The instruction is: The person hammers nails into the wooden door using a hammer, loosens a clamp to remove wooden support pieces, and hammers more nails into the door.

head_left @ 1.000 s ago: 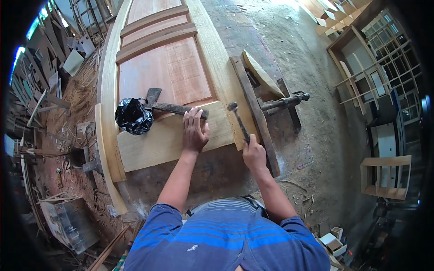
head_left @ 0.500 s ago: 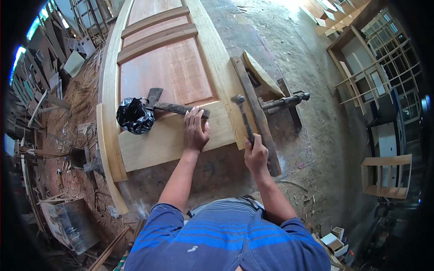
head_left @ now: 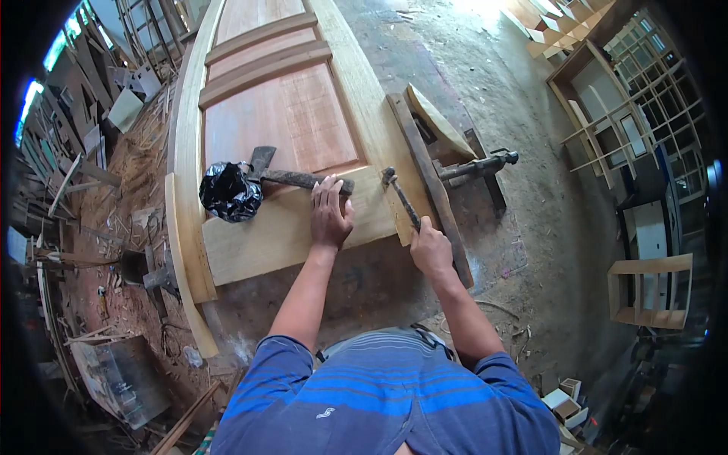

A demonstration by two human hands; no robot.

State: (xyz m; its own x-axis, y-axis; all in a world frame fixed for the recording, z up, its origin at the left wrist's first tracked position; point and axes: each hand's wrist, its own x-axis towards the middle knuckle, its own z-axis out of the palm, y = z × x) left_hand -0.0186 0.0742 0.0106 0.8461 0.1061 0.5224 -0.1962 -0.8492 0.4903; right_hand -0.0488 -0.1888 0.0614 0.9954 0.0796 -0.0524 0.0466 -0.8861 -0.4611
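Observation:
A wooden panel door (head_left: 284, 114) lies flat in front of me. My left hand (head_left: 331, 214) rests on its pale bottom rail (head_left: 258, 248), fingers stretched over the handle end of an axe-like tool (head_left: 292, 179) with a dark, wide blade. Beside that blade sits a black plastic bag (head_left: 230, 192), its mouth open. My right hand (head_left: 432, 249) is closed around the handle of a hammer (head_left: 403, 201). The hammer head is over the joint of the bottom rail and right stile; whether it touches the wood I cannot tell.
Along the door's right side runs a dark wooden bar (head_left: 428, 174) with a metal clamp (head_left: 479, 167). A light strip (head_left: 182, 258) lines the left edge. Wood scraps (head_left: 125, 182) litter the floor at left; cabinet frames (head_left: 651, 292) stand at right.
The hammer head has dropped slightly down and left, towards the rail joint. My left hand stays on the tool handle. The whole view has shifted a little.

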